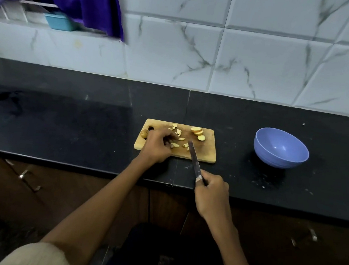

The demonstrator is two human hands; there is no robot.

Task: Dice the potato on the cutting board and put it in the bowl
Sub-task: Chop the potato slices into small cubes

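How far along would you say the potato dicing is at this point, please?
Partly done: small diced pieces lie on the cutting board. The right hand holds the knife; the left hand steadies pieces. Round slices remain uncut, and the blue bowl is empty.

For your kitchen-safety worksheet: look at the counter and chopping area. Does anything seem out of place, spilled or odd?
Little stands out. One potato end sits at the cutting board's left edge by the handle hole, apart from the other pieces. Pale specks dot the black counter near the empty blue bowl.
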